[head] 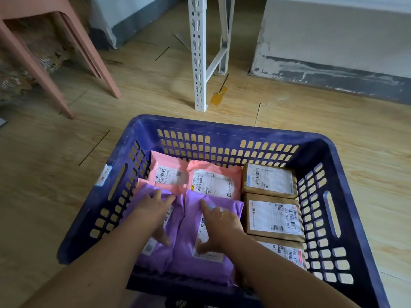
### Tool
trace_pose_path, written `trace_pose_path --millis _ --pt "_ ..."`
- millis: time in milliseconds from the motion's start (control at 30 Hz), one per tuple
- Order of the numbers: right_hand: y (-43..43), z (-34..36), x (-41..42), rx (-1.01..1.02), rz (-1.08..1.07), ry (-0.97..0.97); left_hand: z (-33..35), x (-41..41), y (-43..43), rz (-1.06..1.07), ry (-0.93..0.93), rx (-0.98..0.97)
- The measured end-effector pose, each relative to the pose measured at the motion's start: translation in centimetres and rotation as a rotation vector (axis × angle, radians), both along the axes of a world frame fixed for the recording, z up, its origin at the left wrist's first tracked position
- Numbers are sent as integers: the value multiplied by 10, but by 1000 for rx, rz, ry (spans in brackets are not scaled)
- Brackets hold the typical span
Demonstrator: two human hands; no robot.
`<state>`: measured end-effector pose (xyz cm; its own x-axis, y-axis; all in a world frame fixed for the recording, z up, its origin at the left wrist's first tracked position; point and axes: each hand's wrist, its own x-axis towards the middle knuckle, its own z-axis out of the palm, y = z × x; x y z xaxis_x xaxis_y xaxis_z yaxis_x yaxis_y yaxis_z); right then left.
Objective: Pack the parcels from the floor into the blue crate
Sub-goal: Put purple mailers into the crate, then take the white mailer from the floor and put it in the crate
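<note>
The blue crate (pixel 222 132) stands on the wooden floor in front of me. Inside lie two pink mailer bags (pixel 169 172) (pixel 216 178) at the back, two purple mailer bags in front, and three brown parcels (pixel 270 180) (pixel 274 216) (pixel 287 252) in a row along the right side. My left hand (pixel 155 210) presses flat on the left purple bag (pixel 155 252), fingers spread. My right hand (pixel 219 223) presses on the right purple bag (pixel 193 210), fingers straight and thumb out. Neither hand grips anything.
A white metal rack leg (pixel 200 63) stands just beyond the crate, with a yellow tag (pixel 219 96) on the floor beside it. Pink stool legs (pixel 55 70) are at the far left. A grey-based wall (pixel 333 70) runs along the back right.
</note>
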<state>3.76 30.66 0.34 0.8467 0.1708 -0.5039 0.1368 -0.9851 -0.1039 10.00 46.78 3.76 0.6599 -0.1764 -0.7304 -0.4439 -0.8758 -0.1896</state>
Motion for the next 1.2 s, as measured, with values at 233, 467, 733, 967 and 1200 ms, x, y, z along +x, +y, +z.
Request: trace_pose_path --millis 233,467,733,967,1200 --pt "3 0 6 27 -42 99 -11 -1 -9 48 9 60" --pt "-23 25 10 217 -205 90 12 5 -27 42 -17 138" --pt "-71 87 -6 332 -426 -86 67 4 -102 -152 -334 66" --pt "-144 129 -54 436 -723 -283 89 -32 -185 -281 -514 -268" --pt "-211 148 -113 475 -957 -381 105 -91 -240 -242 -467 -620"
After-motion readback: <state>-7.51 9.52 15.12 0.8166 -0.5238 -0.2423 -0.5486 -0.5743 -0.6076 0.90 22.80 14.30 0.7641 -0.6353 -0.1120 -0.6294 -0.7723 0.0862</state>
